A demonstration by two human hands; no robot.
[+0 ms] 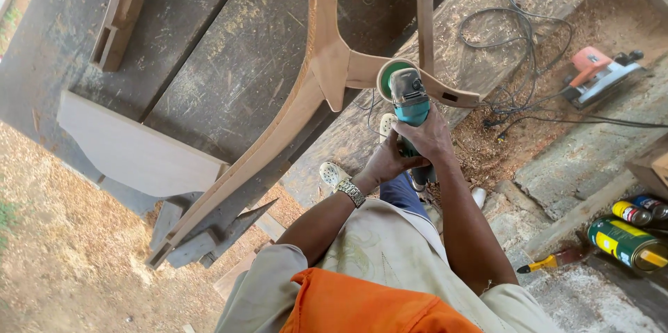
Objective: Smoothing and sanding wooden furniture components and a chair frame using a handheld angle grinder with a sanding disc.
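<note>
Probably, with both the left hand (390, 161) and right hand (429, 137) clenched around the teal grinder (409, 101), its disc (391, 75) may gouge the curved wooden frame (327, 61) if tilted.

Both hands are together on the grinder (410, 107), the right hand (433, 137) on top and the left hand (385, 162) just below it. The grinder's disc touches the chair frame (327, 61), which is directly ahead of the hands. A board (136, 148) lies far to the left of the hands. A planer (597, 75) sits well to the right, with cables (518, 41) between it and the hands. Cans (626, 232) and a brush (553, 260) lie to the right, nearer the person.
</note>
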